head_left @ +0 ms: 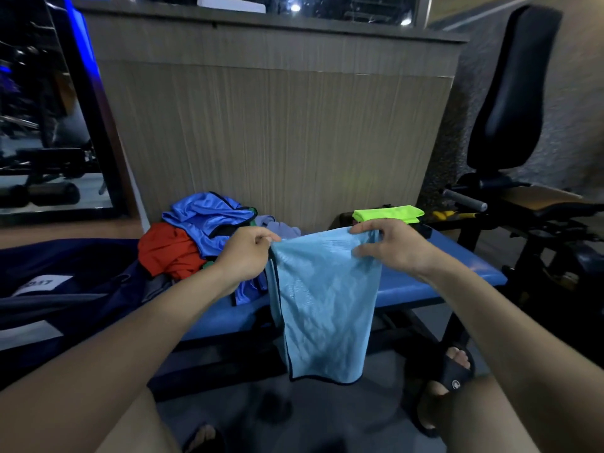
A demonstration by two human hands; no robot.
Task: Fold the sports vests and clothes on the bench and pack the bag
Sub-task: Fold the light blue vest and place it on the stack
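Observation:
A light blue mesh vest (323,302) with dark trim hangs in front of the blue bench (434,282), folded lengthwise. My left hand (248,253) pinches its top left corner and my right hand (389,246) grips its top right corner, holding it up in the air. Behind my left hand lies a heap of clothes: a shiny blue vest (206,220) on top of a red garment (166,250). A folded neon green vest (387,214) lies at the bench's far right end. A dark navy bag (58,289) sits on the bench at the left.
A wood-grain panel wall (277,132) stands right behind the bench. A black gym machine with a padded seat (510,103) stands at the right. My sandalled foot (447,380) is on the floor under the vest's right side.

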